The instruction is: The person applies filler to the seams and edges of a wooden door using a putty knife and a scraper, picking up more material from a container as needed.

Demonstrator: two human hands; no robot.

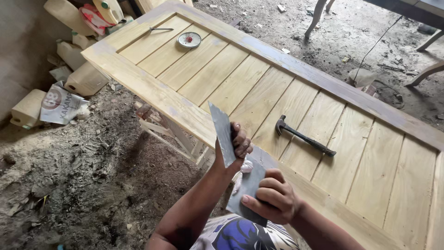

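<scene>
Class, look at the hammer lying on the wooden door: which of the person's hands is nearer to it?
Right. The right hand, gripping a grey blade, sits below the hammer. The left hand, holding another blade upright, sits slightly farther off, at the door's edge.

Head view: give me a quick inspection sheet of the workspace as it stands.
Surface: pale wooden door panel lying flat on trestles, frame smeared grey in places.
Job's things: left hand holds a flat metal scraper blade upright; right hand grips a second grey blade; a white lump sits between them.
Clutter: claw hammer, round tin lid and a small metal tool on the panel.
Fingers: both hands closed around their blades.
Cables: thin black cable across the floor.
Surroundings: dirt floor with wood shavings, carved wooden pieces, crumpled paper.
</scene>
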